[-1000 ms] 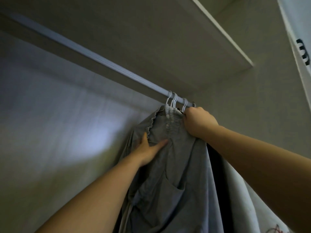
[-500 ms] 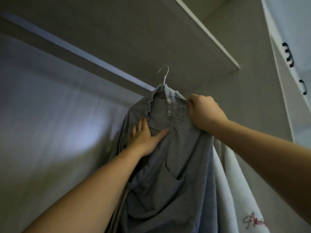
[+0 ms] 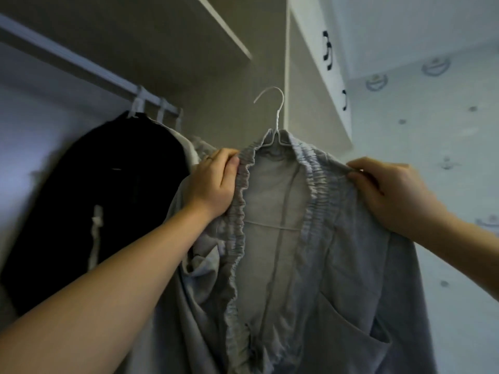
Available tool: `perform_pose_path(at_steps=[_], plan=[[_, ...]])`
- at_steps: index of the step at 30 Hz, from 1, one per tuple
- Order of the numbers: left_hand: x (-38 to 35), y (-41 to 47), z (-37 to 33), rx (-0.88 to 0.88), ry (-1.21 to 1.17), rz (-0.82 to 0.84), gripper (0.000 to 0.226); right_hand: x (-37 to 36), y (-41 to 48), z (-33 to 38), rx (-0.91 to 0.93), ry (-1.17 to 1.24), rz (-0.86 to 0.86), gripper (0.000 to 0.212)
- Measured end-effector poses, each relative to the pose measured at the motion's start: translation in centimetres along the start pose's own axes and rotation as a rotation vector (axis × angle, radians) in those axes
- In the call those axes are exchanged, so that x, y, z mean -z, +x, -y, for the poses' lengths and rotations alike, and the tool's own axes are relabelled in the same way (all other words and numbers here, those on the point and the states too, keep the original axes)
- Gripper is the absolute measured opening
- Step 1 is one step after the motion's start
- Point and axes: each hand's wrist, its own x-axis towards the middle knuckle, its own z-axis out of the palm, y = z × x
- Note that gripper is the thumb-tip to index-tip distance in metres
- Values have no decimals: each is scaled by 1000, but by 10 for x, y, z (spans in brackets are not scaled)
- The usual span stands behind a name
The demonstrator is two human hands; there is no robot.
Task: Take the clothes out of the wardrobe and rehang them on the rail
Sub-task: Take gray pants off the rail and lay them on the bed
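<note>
Grey trousers [image 3: 351, 265] on hanger [image 3: 277, 125], waistband between left grip [image 3: 210, 182] and right grip [image 3: 391, 193]

Wardrobe rail [image 3: 70, 56] carries black garment [image 3: 108, 198] + prob. pale garment [image 3: 186, 147], on white hangers [image 3: 137, 106].

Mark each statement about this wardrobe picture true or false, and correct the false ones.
1. The white hanger carrying the grey garment hangs on the rail. False: its hook is clear of the rail, in the air.
2. The left hand grips the grey garment's gathered edge. True.
3. A black garment hangs on the rail. True.
4. The right hand holds the hanger's hook. False: it grips the grey garment's other edge, below the hook.
</note>
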Motion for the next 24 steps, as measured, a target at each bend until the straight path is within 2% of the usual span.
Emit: perform_pose_path(at_steps=[3, 5, 11, 18, 24], plan=[[-50, -22, -58, -26, -88, 16, 21, 48, -51, -35, -52, -73, 40, 24], [-85, -38, -96, -19, -156, 19, 17, 81, -86, -55, -83, -110, 71, 22], [-196, -104, -214, -41, -450, 119, 20, 173, -208, -111, -298, -188, 153, 20], [-303, -209, -356, -83, -704, 346, 27, 267, -363, -130, -634, -397, 260, 6], [-381, -316, -468, -113, -920, 549, 25, 324, -483, -124, -945, -580, 346, 16]])
